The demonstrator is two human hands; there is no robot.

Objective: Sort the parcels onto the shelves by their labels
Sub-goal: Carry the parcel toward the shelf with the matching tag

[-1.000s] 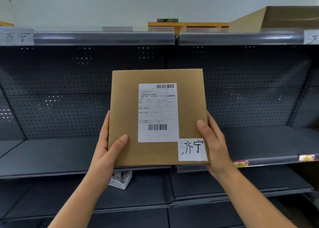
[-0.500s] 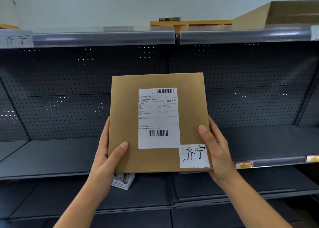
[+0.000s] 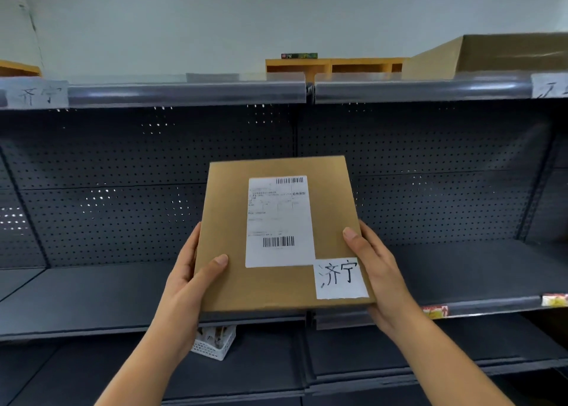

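holding a flat brown parcel in front of the shelves, you have both hands clasped on it. your left hand grips the left edge, thumb lying across the front face near the lower left corner, fingers hidden behind the cardboard. your right hand grips the right edge, thumb pressed on the front just above the slip, fingers behind too. the parcel is in the air, tilted so its top leans away from you, its bottom edge level with the front lip of the middle shelf and not resting on it.

on the parcel's face a white shipping label carries a barcode at the top right and another near the bottom; its small print is too fine to read. the slip, a smaller white square with two handwritten characters, sits at the lower right corner, touching the label's corner.

the shelves are dark metal with a perforated back panel. the top shelf rail has a paper tag at the far left with handwritten characters much like those on the slip. another tag at the far right is cut off by the frame edge and cannot be read. an open cardboard box stands on the top shelf at the right. on the lower shelf, just below your left wrist, a small white basket shows partly.
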